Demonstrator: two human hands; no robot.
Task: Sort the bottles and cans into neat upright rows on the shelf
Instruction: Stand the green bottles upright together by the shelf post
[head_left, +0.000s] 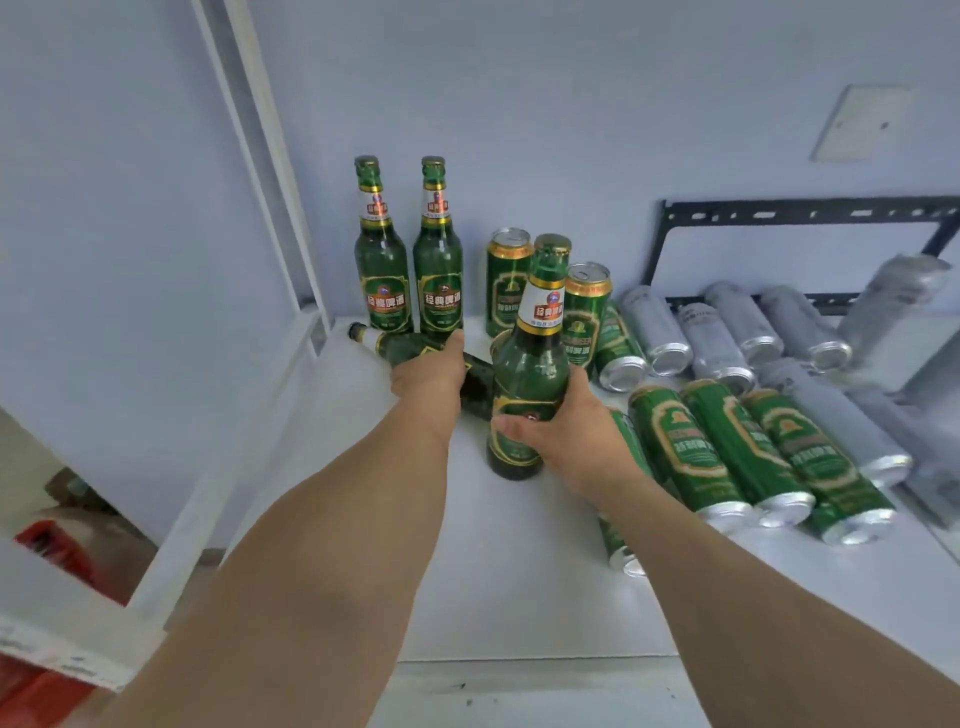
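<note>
White shelf (519, 582) against a pale wall; two green bottles (383, 260) upright at the back left, side by side; two green cans (506, 283) upright just right of them. Right hand (563, 431) wrapped round the lower body of a third bottle (530, 364), fingers curled tight on the glass, thumb across the front label; bottle nearly upright, tilted slightly, base at or just above the shelf, cannot tell which. Left hand (428, 376) laid over a fourth bottle (410, 348) lying on its side, neck pointing left; fingers bent over its far side, mostly hidden. Green cans (748, 452) and silver cans (727, 338) lying on their sides at right, packed together.
</note>
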